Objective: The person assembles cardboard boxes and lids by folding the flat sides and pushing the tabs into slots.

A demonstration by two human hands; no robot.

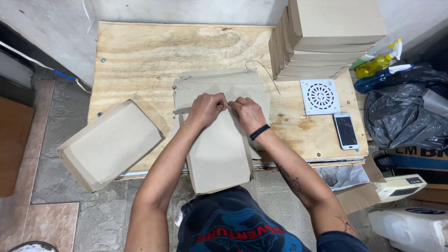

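A: We see the left hand and right hand meeting at the top edge of a folded kraft box, fingertips nearly touching each other. Both pinch the cardboard flap there; neither hand lies flat or loose.

B: Where does the box sit?

A: Near edge of the plywood table, its lower end overhanging toward the body. It lies on a stack of flat blanks at table centre.

B: Left side?

A: A finished box sits tilted at the front-left corner, half off the edge, just beside the left forearm but apart from it. Bare plywood behind it, so we have room there.

B: Right side?

A: Tighter. A white round-grille drain cover and a phone lie near the right edge, apart from the right hand. A tall pile of flat cardboard fills the back-right corner. Off the table: black bags and spray bottles.

B: Wrist?

A: Black band on the right wrist, above the box's right edge.
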